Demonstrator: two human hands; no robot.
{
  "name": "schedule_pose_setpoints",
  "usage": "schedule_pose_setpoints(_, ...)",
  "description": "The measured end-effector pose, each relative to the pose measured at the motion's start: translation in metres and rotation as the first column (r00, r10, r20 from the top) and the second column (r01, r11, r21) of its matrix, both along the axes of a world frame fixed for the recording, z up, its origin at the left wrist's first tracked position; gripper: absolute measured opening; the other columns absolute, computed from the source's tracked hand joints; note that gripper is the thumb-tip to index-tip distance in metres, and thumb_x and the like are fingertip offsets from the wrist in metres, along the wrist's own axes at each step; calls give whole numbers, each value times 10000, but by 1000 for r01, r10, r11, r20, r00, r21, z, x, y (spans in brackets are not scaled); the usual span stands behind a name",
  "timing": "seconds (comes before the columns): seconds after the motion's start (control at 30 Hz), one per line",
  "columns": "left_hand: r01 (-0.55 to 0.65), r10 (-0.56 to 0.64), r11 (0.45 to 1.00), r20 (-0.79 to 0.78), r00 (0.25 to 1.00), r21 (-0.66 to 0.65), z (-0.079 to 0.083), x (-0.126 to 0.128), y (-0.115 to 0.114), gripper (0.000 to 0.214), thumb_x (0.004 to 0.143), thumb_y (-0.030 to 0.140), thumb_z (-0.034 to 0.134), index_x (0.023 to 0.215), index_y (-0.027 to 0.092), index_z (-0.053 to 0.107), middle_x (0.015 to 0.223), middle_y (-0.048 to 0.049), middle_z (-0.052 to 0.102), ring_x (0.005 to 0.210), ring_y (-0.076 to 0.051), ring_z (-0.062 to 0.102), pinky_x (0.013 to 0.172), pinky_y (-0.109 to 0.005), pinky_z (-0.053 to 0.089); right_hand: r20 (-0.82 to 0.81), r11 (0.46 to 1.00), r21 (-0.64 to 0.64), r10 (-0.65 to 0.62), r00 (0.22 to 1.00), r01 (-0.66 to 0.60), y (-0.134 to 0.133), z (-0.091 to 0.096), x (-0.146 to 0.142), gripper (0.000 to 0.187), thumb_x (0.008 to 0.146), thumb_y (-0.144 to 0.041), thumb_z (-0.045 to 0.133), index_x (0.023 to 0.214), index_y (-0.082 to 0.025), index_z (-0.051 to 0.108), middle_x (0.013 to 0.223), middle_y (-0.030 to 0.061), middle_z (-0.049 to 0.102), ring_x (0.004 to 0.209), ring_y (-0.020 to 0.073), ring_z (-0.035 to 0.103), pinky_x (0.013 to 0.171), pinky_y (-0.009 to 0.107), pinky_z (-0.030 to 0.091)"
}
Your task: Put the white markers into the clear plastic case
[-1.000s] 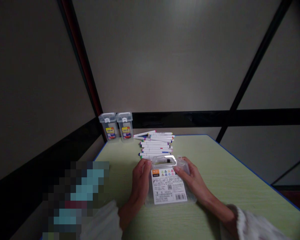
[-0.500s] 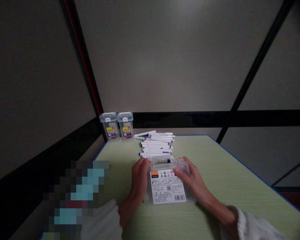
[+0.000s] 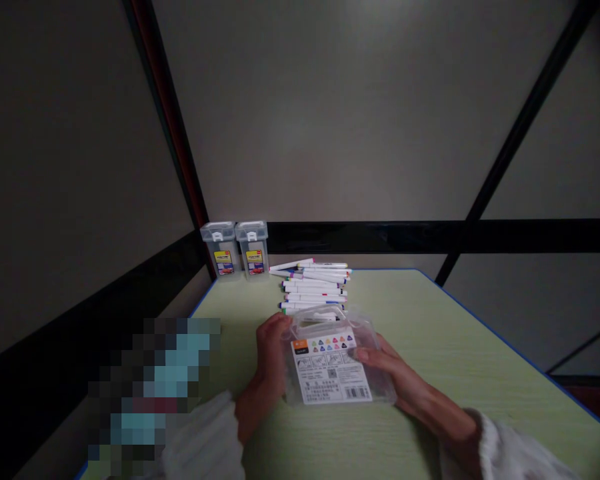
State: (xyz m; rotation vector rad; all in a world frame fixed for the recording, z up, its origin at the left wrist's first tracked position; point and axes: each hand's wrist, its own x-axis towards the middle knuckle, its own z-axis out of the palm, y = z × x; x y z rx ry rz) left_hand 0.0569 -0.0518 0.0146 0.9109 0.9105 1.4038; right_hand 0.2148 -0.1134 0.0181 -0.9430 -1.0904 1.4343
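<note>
A clear plastic marker case (image 3: 330,360) with a white printed label lies flat on the pale green table (image 3: 430,347). My left hand (image 3: 267,363) grips its left side, fingers curled over the edge. On the case's right side my right hand (image 3: 395,380) clasps it, thumb on top. Just behind the case lies a heap of several white markers (image 3: 314,288) with coloured caps.
Two closed clear marker boxes (image 3: 236,250) with yellow labels stand upright at the table's far left corner. A blurred patch (image 3: 160,387) sits at the left. Black frame bars and grey walls surround the table, whose edge is blue.
The case has shifted slightly left and toward me. My right hand slid down its right side; the left hand stays on the left edge.
</note>
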Motion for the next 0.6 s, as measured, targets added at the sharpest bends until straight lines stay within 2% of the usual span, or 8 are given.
schedule_pose_setpoints(0.13,25,-23,997,-24,999,72,7,-1,-2,232,566,310,546,477,158,395,431,60,374,416,-64,350,436,-200,263,-26,1000,-12,-26,999,26,-2,-5,1,427,563,-374,650,952,-212,582,794,57,656,698,229,611,631,370,466)
schedule_pose_setpoints(0.3,39,-28,990,-80,996,135,9,-1,-6,297,643,431,545,564,157,461,506,37,459,478,-87,415,476,-214,328,-83,995,14,-100,991,102,0,-13,1,430,556,-347,654,955,-214,567,830,59,658,755,247,612,683,406,464)
schedule_pose_setpoints(0.47,103,-88,989,-136,987,106,1,3,-7,365,637,494,561,766,154,529,701,-15,596,661,-156,553,596,-244,417,-195,983,67,-156,968,172,3,-9,-2,485,587,-328,661,1043,-222,536,899,71,659,808,257,613,705,417,476)
schedule_pose_setpoints(0.6,171,-165,985,-154,974,29,-1,11,-10,429,601,434,627,926,177,516,944,-61,609,857,-195,570,674,-254,446,-168,937,179,-272,947,301,6,-14,2,472,668,-334,628,1114,-233,510,968,69,647,880,256,597,746,422,477)
